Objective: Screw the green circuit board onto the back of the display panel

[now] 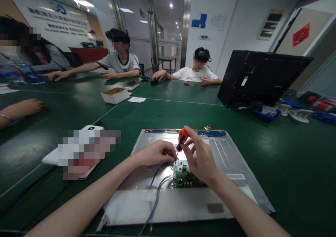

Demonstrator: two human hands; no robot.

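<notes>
Holding a small orange and black screwdriver (pixel 182 139) in closed fingers, the right hand (pixel 201 153) is just above the green circuit board (pixel 183 174). The left hand (pixel 165 153) is beside the tool's tip, its fingers bunched together at the board's top corner. Under both hands, the flat metal panel (pixel 223 156) lies on the green worktop (pixel 262 146).
</notes>
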